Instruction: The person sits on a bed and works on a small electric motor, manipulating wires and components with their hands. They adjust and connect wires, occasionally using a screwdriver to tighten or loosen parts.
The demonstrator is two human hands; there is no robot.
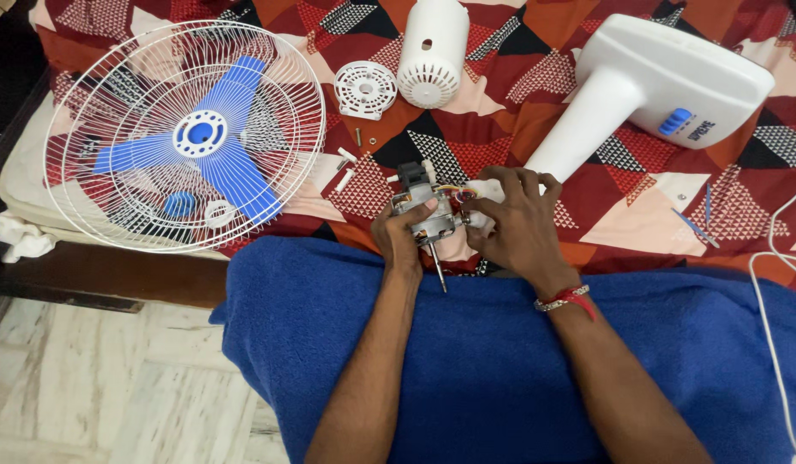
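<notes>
My left hand [400, 234] grips the metal fan motor [423, 212] from the left side, its steel shaft [438, 268] pointing down toward me. My right hand [511, 222] covers the motor's right side, fingers over the coloured wires and the end of the white fan stand neck [578, 120]. The stand's white base [673, 73] with blue buttons lies at the upper right on the patterned bedspread.
A white wire guard with blue blades [185, 136] lies at the left. A white motor cover [431, 51] and a round vented cap [365, 88] sit at the top. Loose screws and white pegs [346, 167] lie nearby. Blue cloth [501, 361] covers my lap; a white cord [771, 309] runs right.
</notes>
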